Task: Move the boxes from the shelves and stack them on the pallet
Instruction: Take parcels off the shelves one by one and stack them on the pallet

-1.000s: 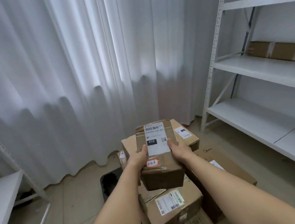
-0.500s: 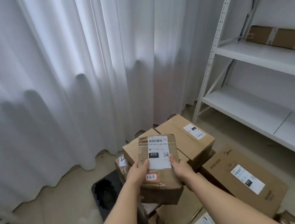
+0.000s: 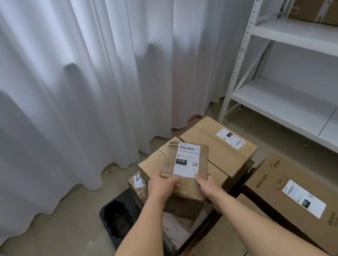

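Note:
Both hands hold a small taped cardboard box (image 3: 186, 162) with a white shipping label marked 010. My left hand (image 3: 162, 185) grips its near left side and my right hand (image 3: 208, 183) its near right side. The box hangs tilted just above a pile of brown boxes, over a wide box (image 3: 219, 149) that tops the pile. The black pallet (image 3: 119, 219) shows at the pile's left edge on the floor. Another large labelled box (image 3: 296, 201) lies at the right of the pile.
A white metal shelf rack (image 3: 287, 92) stands at the right, with one long brown box (image 3: 319, 11) on an upper shelf. White curtains (image 3: 72, 76) cover the wall behind. Bare floor (image 3: 60, 237) lies left of the pallet.
The held box has come down and forward toward the top of the pile, and the view has tilted down and right, so the left shelf has left the frame.

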